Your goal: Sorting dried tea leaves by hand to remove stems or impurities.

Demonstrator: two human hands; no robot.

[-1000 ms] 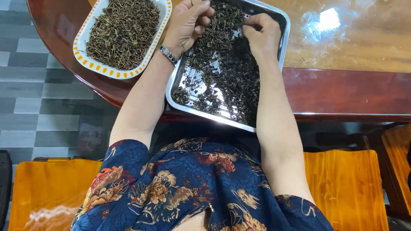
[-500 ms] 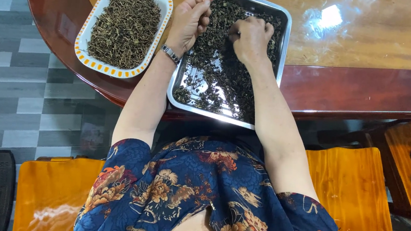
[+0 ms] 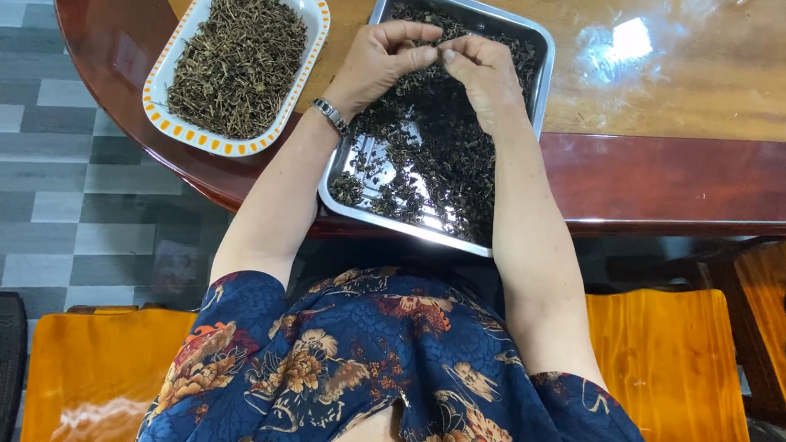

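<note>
surface: glossy reddish-brown wooden table (image 3: 705, 174) with a curved edge, grey tiled floor to one side, orange wooden chairs (image 3: 676, 373) below.
metal tray: rectangular steel tray (image 3: 360, 165) at the table's near edge, holding dark dried leaves (image 3: 429, 148) strewn loosely, with bare shiny metal showing through near the person's end.
oval dish: white dish with an orange-patterned rim (image 3: 158, 117) just beside the tray on its left, heaped with paler, twiggy dried stems (image 3: 235, 62).
left hand: left hand (image 3: 375, 61) over the far half of the tray, fingers curled in, thumb and fingertips pressed together on a small pinch of leaves; a metal wristwatch (image 3: 329, 115) on the wrist.
right hand: right hand (image 3: 484, 71) right beside it, fingertips meeting the left's, also pinched shut on a bit of leaf.
step in hand: judged as sorting, picking one piece apart between both hands above the pile.
leaves relative to grip: the pinched bit sits between the touching fingertips; the bulk lies directly beneath and toward the person.
next move calls for: likely a gentle pull to separate stem from leaf without crushing it.
</note>
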